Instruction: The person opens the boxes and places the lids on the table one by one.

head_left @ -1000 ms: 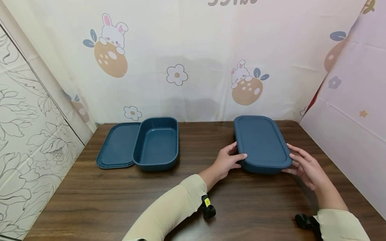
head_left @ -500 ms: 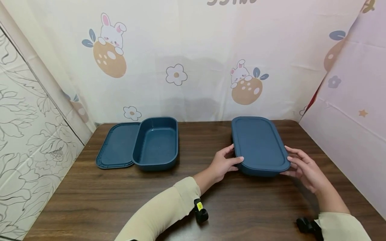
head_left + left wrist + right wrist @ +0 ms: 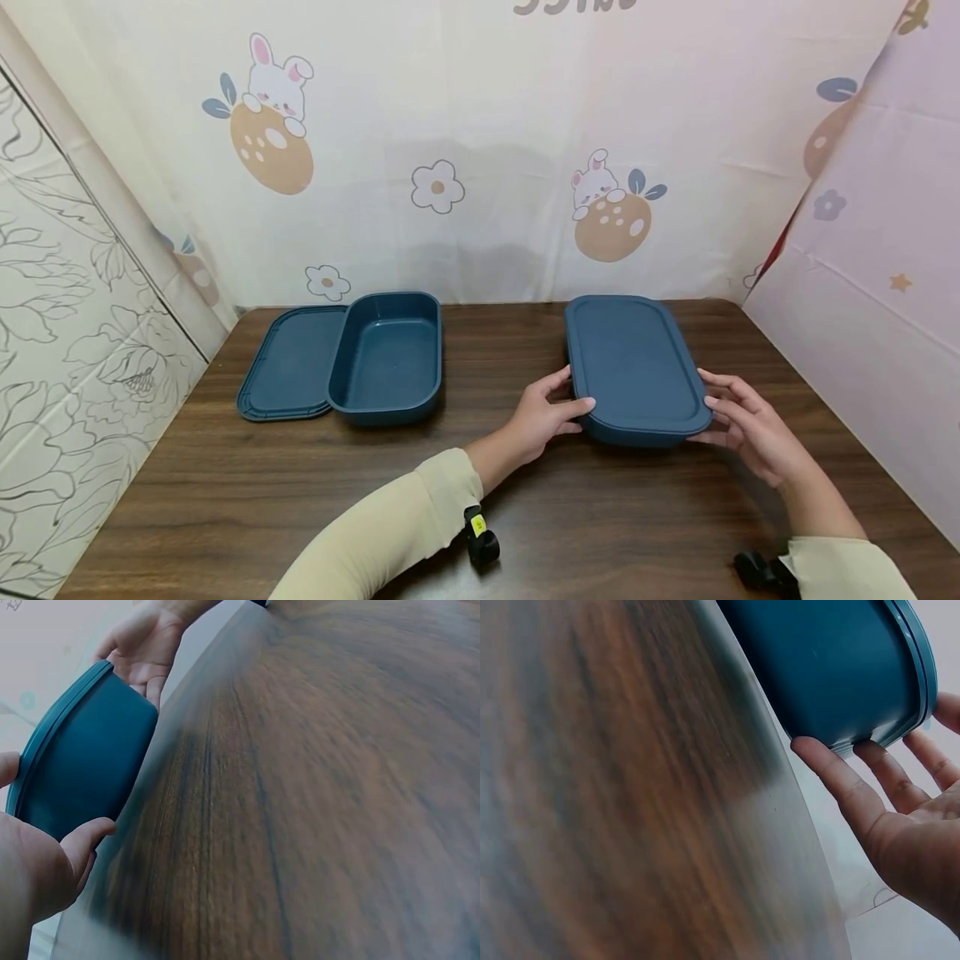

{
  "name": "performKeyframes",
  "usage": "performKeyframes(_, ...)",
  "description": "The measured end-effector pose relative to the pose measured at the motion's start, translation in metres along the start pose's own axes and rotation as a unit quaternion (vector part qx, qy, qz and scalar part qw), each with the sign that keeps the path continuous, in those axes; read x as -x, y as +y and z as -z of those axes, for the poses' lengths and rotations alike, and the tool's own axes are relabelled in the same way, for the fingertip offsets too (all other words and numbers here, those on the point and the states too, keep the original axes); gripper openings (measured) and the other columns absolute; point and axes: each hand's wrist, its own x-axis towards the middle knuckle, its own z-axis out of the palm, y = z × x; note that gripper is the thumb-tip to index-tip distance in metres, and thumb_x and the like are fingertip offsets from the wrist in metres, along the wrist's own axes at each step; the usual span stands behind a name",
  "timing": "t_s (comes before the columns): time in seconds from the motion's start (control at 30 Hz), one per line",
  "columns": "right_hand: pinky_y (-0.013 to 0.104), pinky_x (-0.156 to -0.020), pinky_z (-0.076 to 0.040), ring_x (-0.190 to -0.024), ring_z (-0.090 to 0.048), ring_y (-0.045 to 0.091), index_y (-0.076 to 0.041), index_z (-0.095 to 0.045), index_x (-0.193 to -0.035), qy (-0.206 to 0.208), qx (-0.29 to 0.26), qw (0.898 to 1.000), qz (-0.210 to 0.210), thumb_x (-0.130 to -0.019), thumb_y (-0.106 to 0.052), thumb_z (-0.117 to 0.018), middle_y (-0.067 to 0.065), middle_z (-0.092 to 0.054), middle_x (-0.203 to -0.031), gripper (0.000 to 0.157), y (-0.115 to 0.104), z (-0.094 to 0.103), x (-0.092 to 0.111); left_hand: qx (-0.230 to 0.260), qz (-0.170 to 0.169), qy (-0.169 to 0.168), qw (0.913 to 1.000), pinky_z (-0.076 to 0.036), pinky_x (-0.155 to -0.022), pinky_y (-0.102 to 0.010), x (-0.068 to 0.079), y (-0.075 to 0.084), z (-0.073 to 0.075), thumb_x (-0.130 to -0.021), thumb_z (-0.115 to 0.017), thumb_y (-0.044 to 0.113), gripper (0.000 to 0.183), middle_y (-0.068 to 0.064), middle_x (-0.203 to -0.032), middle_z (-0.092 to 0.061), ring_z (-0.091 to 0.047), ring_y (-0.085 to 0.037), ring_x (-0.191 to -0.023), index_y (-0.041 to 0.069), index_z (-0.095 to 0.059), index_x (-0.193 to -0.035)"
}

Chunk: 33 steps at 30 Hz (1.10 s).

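A dark blue rectangular food container point(image 3: 637, 437) with its lid point(image 3: 637, 362) on top is held between both hands at the right of the table in the head view. My left hand point(image 3: 537, 418) grips its near left corner, thumb over the lid's edge. On the opposite side, my right hand point(image 3: 752, 429) holds the near right corner with the thumb at the lid rim. The left wrist view shows the container's side wall point(image 3: 94, 754) between the two hands. Seen from the right wrist, fingertips point(image 3: 810, 748) press against the lower wall.
An uncovered blue container point(image 3: 393, 367) stands at the left of the brown wooden table point(image 3: 420, 517). Its rim overlaps a second flat lid point(image 3: 296, 362) lying beside it. A patterned cloth point(image 3: 510, 217) hangs behind the table's back edge.
Both hands have shifted the lidded container a little left and toward the person. The uncovered container and the flat lid at the left have stayed put.
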Motion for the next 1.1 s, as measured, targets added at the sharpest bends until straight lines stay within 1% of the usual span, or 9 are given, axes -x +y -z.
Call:
performKeyframes(0.2, 0.04, -0.077, -0.058, -0.103, -0.065, 0.015, -0.003, -0.033, -0.148, -0.006, 0.013, 1.0, -0.006, -0.105, 0.001, -0.031, 0.001, -0.054, -0.126, 0.043, -0.001, -0.005, -0.001, 0.009, 0.004, 0.007, 0.9999, -0.057, -0.081, -0.044, 0.008, 0.002, 0.005, -0.088, -0.071, 0.004, 0.064, -0.009, -0.128, -0.055, -0.063, -0.02, -0.102, 0.011, -0.045, -0.146)
performKeyframes(0.37, 0.039, -0.077, -0.058, -0.1, -0.065, 0.015, -0.004, -0.034, -0.148, -0.007, 0.018, 1.0, -0.012, -0.105, 0.0, -0.032, 0.003, -0.052, -0.122, 0.043, -0.001, -0.009, -0.002, 0.023, 0.003, 0.01, 0.9997, -0.057, -0.081, -0.044, 0.013, 0.003, 0.009, -0.087, -0.071, 0.001, 0.063, -0.012, -0.13, -0.054, -0.064, -0.021, -0.101, 0.011, -0.047, -0.145)
performKeyframes(0.53, 0.041, -0.077, -0.058, -0.1, -0.064, 0.015, -0.004, -0.035, -0.147, -0.016, 0.009, 1.0, -0.007, -0.105, 0.002, -0.031, 0.004, -0.051, -0.12, 0.043, 0.001, -0.012, -0.002, 0.032, 0.002, 0.003, 0.9995, -0.056, -0.081, -0.045, 0.017, 0.003, 0.014, -0.087, -0.071, -0.001, 0.063, -0.015, -0.132, -0.053, -0.065, -0.023, -0.101, 0.01, -0.049, -0.144)
performKeyframes(0.6, 0.042, -0.078, -0.058, -0.1, -0.064, 0.016, -0.003, -0.035, -0.146, -0.023, -0.004, 1.0, -0.002, -0.104, 0.004, -0.031, 0.005, -0.051, -0.12, 0.043, 0.001, -0.013, -0.002, 0.037, 0.0, 0.0, 0.9993, -0.056, -0.081, -0.045, 0.018, 0.003, 0.016, -0.086, -0.071, -0.002, 0.062, -0.016, -0.132, -0.054, -0.065, -0.023, -0.101, 0.011, -0.05, -0.143)
performKeyframes(0.73, 0.042, -0.078, -0.058, -0.099, -0.064, 0.016, -0.004, -0.036, -0.145, -0.024, -0.008, 1.0, -0.002, -0.104, 0.004, -0.031, 0.006, -0.051, -0.12, 0.043, 0.001, -0.016, -0.003, 0.041, -0.005, -0.002, 0.9991, -0.056, -0.081, -0.046, 0.02, 0.005, 0.019, -0.086, -0.071, -0.002, 0.061, -0.016, -0.132, -0.055, -0.066, -0.023, -0.1, 0.012, -0.052, -0.142)
performKeyframes(0.97, 0.041, -0.078, -0.058, -0.099, -0.064, 0.015, -0.004, -0.035, -0.146, -0.016, 0.013, 1.0, -0.011, -0.104, 0.004, -0.033, 0.005, -0.05, -0.119, 0.043, -0.002, -0.022, -0.006, 0.058, -0.012, 0.006, 0.9982, -0.055, -0.082, -0.05, 0.025, 0.008, 0.025, -0.087, -0.068, -0.005, 0.059, -0.015, -0.134, -0.054, -0.066, -0.023, -0.095, 0.006, -0.05, -0.142)
performKeyframes(1.1, 0.041, -0.077, -0.058, -0.1, -0.064, 0.016, -0.007, -0.038, -0.145, -0.018, 0.011, 1.0, -0.016, -0.103, 0.004, -0.034, 0.006, -0.049, -0.119, 0.043, -0.002, -0.027, -0.007, 0.063, -0.016, 0.001, 0.9979, -0.056, -0.081, -0.049, 0.029, 0.009, 0.029, -0.088, -0.067, -0.005, 0.059, -0.016, -0.135, -0.053, -0.066, -0.024, -0.097, 0.006, -0.049, -0.142)
